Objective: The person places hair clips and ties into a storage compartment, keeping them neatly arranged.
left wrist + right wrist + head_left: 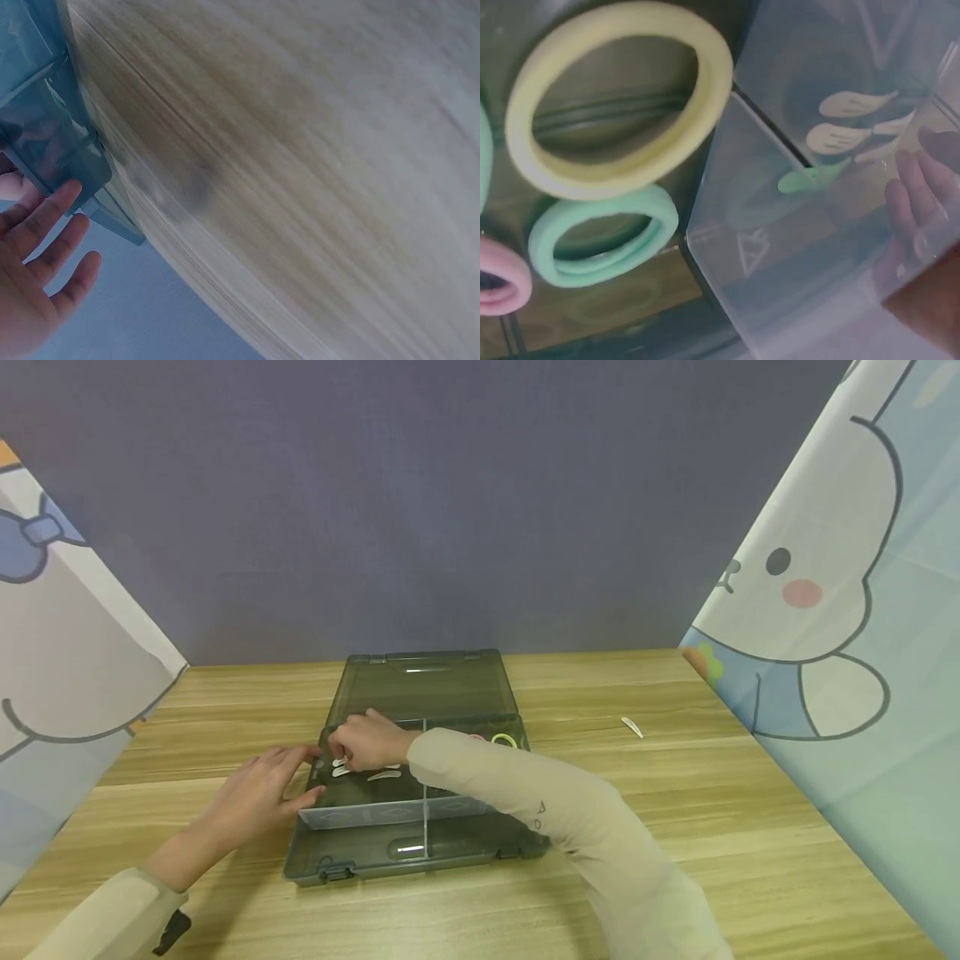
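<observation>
A dark see-through divided box (pixel 390 866) stands on the table with its lid (pixel 427 689) folded back. My right hand (pixel 371 742) reaches into its back-left compartment, fingers bent down among white hair clips (pixel 385 775). Whether a clip is pinched there is hidden. Through the divider, the right wrist view shows several white hair clips (pixel 840 139) and a green one (pixel 802 180) beside my fingers. My left hand (pixel 258 789) touches the box's left side, thumb and fingers spread; its fingers (pixel 64 240) look extended in the left wrist view.
In the right-hand compartment lie a yellow hair tie (pixel 714 75), a mint one (pixel 592 274) and a pink one (pixel 519 281). A single white hair clip (pixel 632 727) is on the wooden table (pixel 750 843), right of the box. Fabric screens (pixel 450 510) border the table.
</observation>
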Action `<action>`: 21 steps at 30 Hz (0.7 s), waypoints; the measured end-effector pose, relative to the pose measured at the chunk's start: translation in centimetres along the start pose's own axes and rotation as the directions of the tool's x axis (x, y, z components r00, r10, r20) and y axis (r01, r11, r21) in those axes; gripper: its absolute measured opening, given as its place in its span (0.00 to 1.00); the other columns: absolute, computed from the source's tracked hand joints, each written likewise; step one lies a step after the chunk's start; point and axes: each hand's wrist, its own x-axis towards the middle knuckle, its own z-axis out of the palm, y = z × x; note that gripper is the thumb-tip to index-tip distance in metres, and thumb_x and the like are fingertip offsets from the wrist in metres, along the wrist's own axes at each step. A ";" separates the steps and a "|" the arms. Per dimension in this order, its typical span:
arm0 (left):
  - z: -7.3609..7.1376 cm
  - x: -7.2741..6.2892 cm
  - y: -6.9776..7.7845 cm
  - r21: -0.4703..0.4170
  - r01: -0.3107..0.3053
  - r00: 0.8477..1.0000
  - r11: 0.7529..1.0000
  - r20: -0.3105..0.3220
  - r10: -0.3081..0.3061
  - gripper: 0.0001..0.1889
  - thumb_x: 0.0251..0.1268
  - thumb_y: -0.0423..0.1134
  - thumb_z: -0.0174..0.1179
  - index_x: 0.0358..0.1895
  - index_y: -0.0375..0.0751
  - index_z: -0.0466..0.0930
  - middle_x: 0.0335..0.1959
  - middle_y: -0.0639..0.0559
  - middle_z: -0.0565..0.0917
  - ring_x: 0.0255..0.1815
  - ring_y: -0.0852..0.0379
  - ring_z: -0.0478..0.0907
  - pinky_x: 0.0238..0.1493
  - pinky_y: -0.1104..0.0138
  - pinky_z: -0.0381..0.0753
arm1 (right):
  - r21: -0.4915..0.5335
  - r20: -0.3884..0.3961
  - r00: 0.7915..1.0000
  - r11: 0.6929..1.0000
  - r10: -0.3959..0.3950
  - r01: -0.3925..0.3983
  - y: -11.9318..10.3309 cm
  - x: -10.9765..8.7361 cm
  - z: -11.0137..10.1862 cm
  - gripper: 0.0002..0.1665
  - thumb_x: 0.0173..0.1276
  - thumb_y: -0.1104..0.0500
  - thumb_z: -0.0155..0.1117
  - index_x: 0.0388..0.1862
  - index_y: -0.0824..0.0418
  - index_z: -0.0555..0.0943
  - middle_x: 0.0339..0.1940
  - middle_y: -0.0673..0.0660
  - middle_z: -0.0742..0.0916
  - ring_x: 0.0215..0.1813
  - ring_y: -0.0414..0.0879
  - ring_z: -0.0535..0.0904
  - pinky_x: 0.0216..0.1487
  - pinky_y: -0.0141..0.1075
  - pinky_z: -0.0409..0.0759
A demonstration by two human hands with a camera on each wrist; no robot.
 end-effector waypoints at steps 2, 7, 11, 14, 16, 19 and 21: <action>0.0 0.0 0.0 -0.001 0.000 1.000 1.000 0.001 0.000 0.26 0.49 0.46 0.67 0.50 0.37 0.72 0.44 0.42 0.82 0.46 0.40 0.79 0.38 0.46 0.78 | 0.030 -0.009 1.000 0.999 -0.016 0.016 0.2 -0.1 -0.3 0.10 0.60 0.57 0.63 0.42 0.50 0.81 0.37 0.41 0.83 0.41 0.33 0.74 0.42 0.26 0.66; 0.0 0.1 0.0 -0.001 -0.005 1.000 1.000 -0.005 0.005 0.26 0.48 0.46 0.67 0.50 0.37 0.72 0.44 0.41 0.82 0.45 0.39 0.79 0.38 0.46 0.78 | 0.067 -0.031 0.999 0.997 -0.041 0.043 0.9 -0.8 -1.0 0.10 0.61 0.57 0.62 0.43 0.54 0.81 0.39 0.44 0.83 0.41 0.35 0.76 0.39 0.22 0.72; -0.1 0.1 0.1 -0.006 0.001 1.000 1.000 0.007 -0.001 0.26 0.49 0.46 0.66 0.51 0.37 0.72 0.45 0.41 0.82 0.46 0.39 0.78 0.39 0.45 0.77 | 0.065 -0.050 0.998 0.997 -0.036 0.039 1.5 -1.5 -1.4 0.10 0.61 0.57 0.62 0.42 0.54 0.81 0.38 0.44 0.83 0.41 0.35 0.75 0.39 0.22 0.72; -0.2 0.1 0.1 -0.005 0.002 1.000 1.000 0.019 -0.002 0.26 0.50 0.46 0.66 0.51 0.38 0.71 0.45 0.41 0.82 0.46 0.39 0.78 0.39 0.44 0.77 | 0.062 -0.060 0.998 0.998 -0.024 0.028 2.0 -2.1 -1.6 0.09 0.61 0.57 0.62 0.41 0.53 0.81 0.37 0.43 0.82 0.41 0.36 0.73 0.41 0.25 0.71; -0.2 0.1 0.1 -0.004 0.001 1.000 1.000 0.021 -0.001 0.26 0.50 0.46 0.66 0.51 0.38 0.71 0.45 0.41 0.82 0.46 0.39 0.78 0.39 0.45 0.77 | 0.062 -0.062 0.998 0.998 -0.016 0.020 2.2 -2.6 -1.8 0.09 0.61 0.56 0.62 0.41 0.53 0.80 0.37 0.42 0.82 0.41 0.36 0.72 0.42 0.26 0.70; -0.2 0.1 0.1 -0.007 0.000 1.000 1.000 0.021 0.000 0.26 0.49 0.46 0.67 0.51 0.38 0.71 0.44 0.41 0.82 0.45 0.39 0.78 0.39 0.45 0.77 | 0.062 -0.068 0.998 0.998 -0.008 0.012 2.6 -3.4 -2.0 0.10 0.61 0.54 0.63 0.42 0.52 0.80 0.38 0.42 0.81 0.43 0.36 0.72 0.45 0.29 0.69; -0.2 0.1 0.1 -0.010 0.001 1.000 1.000 0.021 -0.001 0.26 0.49 0.45 0.67 0.51 0.38 0.71 0.44 0.41 0.82 0.45 0.39 0.78 0.39 0.44 0.77 | 0.052 -0.076 0.997 0.999 -0.003 0.007 2.8 -3.9 -2.1 0.11 0.60 0.54 0.64 0.42 0.52 0.80 0.39 0.42 0.82 0.44 0.36 0.72 0.47 0.29 0.70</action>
